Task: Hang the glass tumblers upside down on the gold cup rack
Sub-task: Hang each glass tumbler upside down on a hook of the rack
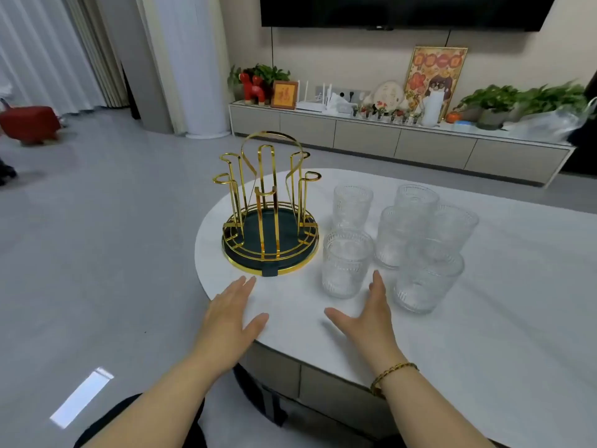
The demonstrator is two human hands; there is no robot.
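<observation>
Worktop (484,318): cup rack (269,221) at 10 o'clock; six tumblers (397,244) clustered just beside it at 2 o'clock, upright; both hands at 6 o'clock, nearest tumbler (347,263) between them.

— What sort of place is this?
— A home living room: a wall-mounted television (407,9) hangs above a long low cabinet (387,137) — on that cabinet stand potted plants (523,100), a framed picture (434,76) and a router (311,103).

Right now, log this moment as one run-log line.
rack: empty | tumblers: upright on table, right of rack | left hand: open, empty | right hand: open, by nearest tumbler
</observation>
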